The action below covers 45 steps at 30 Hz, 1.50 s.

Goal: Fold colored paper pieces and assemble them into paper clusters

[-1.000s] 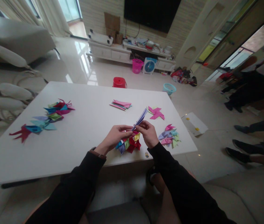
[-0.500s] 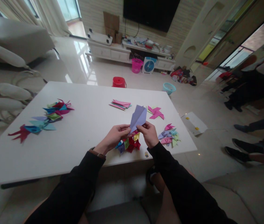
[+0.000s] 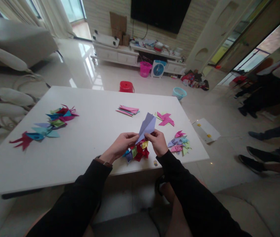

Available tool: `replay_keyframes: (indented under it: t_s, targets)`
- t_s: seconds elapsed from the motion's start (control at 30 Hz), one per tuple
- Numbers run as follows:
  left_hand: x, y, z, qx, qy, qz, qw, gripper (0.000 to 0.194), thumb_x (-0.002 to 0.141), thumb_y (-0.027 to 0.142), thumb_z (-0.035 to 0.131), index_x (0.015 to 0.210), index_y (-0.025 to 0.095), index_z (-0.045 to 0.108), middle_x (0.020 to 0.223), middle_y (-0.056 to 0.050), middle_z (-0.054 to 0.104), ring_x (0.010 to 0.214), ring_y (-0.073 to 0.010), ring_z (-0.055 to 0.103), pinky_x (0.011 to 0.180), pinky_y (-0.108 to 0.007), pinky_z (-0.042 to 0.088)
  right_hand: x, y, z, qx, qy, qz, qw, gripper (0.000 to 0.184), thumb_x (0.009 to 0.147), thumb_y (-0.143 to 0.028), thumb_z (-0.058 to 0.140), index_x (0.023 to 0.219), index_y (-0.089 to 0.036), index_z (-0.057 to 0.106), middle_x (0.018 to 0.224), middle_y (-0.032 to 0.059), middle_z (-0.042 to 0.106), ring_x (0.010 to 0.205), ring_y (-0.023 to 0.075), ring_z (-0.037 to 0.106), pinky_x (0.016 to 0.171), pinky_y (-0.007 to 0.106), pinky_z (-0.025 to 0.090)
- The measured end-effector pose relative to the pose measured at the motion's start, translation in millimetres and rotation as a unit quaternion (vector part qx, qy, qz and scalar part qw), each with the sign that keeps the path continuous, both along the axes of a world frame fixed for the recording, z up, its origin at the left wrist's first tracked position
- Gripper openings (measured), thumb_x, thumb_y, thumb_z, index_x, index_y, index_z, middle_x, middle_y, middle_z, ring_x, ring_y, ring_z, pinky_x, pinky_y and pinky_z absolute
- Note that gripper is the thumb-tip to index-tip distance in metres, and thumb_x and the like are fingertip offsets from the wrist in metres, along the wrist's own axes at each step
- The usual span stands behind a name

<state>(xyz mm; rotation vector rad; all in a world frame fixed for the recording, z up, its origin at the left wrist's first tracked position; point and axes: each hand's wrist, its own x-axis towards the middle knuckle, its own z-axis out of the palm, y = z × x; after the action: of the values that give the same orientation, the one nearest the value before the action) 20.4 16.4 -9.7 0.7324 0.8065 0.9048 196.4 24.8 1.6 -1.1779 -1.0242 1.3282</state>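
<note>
left grip (image 3: 124, 143) + right grip (image 3: 157, 141) | pinching purple paper (image 3: 147, 126) | white table (image 3: 88, 141) beneath

A black television (image 3: 161, 14) is mounted on a pale striped wall (image 3: 100, 13); daylight is reflected by the glossy floor (image 3: 115, 73).

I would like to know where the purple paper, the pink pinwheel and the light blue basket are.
Purple paper (image 3: 147, 125): head view, near the middle of the sheet.
Pink pinwheel (image 3: 165, 119): head view, on its centre.
Light blue basket (image 3: 180, 96): head view, on its outer wall.
</note>
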Motion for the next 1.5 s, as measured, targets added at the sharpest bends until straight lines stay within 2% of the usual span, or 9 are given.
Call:
replay_keyframes:
  t_s: [0.17,0.5,0.67,0.77,0.93,1.2,1.37,1.5]
  targets:
    - [-1.1,0.1,-1.6,0.002,0.019,-0.002,1.0,0.043,0.064,0.041,0.091,0.093,0.012,0.078,0.082,-0.009,0.075,0.073,-0.0161,0.068,0.068,-0.026,0.053,0.1,-1.2,2.6,-0.004,-0.002,0.008,1.0,0.019,0.062,-0.028,0.081,0.072,-0.017,0.07,0.063,0.0001,0.069,0.059,0.0143,0.06,0.062,0.029,0.049]
    - [-0.9,0.0,0.0,0.001,0.013,0.004,1.0,0.044,0.064,0.039,0.091,0.098,0.015,0.075,0.086,-0.008,0.074,0.075,-0.0155,0.068,0.069,-0.025,0.053,0.8,-1.5,4.1,0.001,-0.005,0.003,1.0,0.017,0.062,-0.028,0.08,0.07,-0.018,0.07,0.06,-0.0007,0.067,0.057,0.0142,0.059,0.061,0.029,0.048]
    - [-0.9,-0.1,4.8,0.008,0.023,0.017,1.0,0.041,0.068,0.044,0.087,0.09,0.014,0.073,0.078,-0.005,0.07,0.067,-0.0128,0.063,0.062,-0.024,0.049,1.9,-0.5,5.4,0.0,0.003,-0.006,1.0,0.018,0.061,-0.028,0.081,0.071,-0.017,0.07,0.061,-0.0009,0.067,0.057,0.0135,0.059,0.062,0.029,0.049]
    - [-0.4,-0.2,9.2,0.01,0.034,0.028,0.999,0.035,0.067,0.04,0.086,0.084,0.014,0.07,0.072,-0.002,0.067,0.061,-0.0105,0.058,0.058,-0.022,0.046,1.7,-0.6,5.7,-0.001,0.009,-0.009,1.0,0.018,0.061,-0.028,0.081,0.07,-0.017,0.07,0.061,-0.0009,0.066,0.057,0.0133,0.059,0.061,0.029,0.049]
    - [0.7,-0.8,17.3,0.017,0.061,0.06,0.996,0.027,0.067,0.033,0.081,0.078,0.016,0.061,0.067,0.001,0.063,0.058,-0.0103,0.057,0.06,-0.024,0.047,2.1,0.1,5.7,-0.013,-0.001,-0.018,1.0,0.018,0.059,-0.028,0.081,0.069,-0.017,0.07,0.059,-0.0008,0.066,0.056,0.0139,0.059,0.06,0.029,0.05]
    - [0.1,-0.5,13.4,0.027,0.056,0.072,0.995,0.045,0.062,0.029,0.087,0.096,0.016,0.06,0.081,-0.001,0.071,0.071,-0.0144,0.067,0.07,-0.027,0.053,1.2,-0.7,8.4,-0.013,-0.005,-0.016,1.0,0.016,0.06,-0.026,0.078,0.07,-0.017,0.07,0.06,-0.0012,0.066,0.056,0.0136,0.058,0.061,0.029,0.049]
    - [0.3,-0.5,9.6,0.055,0.089,0.082,0.991,0.04,0.061,0.029,0.088,0.084,0.015,0.059,0.082,-0.002,0.068,0.07,-0.0139,0.066,0.067,-0.026,0.053,1.6,-0.6,4.6,-0.007,-0.003,-0.011,1.0,0.014,0.061,-0.026,0.078,0.07,-0.017,0.071,0.06,-0.0011,0.067,0.057,0.0137,0.059,0.06,0.028,0.049]
    - [-0.2,-0.8,10.4,0.081,0.104,0.065,0.989,0.036,0.065,0.029,0.085,0.09,0.015,0.064,0.082,-0.002,0.067,0.069,-0.0129,0.064,0.064,-0.025,0.051,2.1,-0.5,2.2,-0.003,0.003,-0.001,1.0,0.016,0.062,-0.026,0.079,0.074,-0.017,0.072,0.064,-0.0003,0.069,0.059,0.0141,0.061,0.061,0.028,0.049]
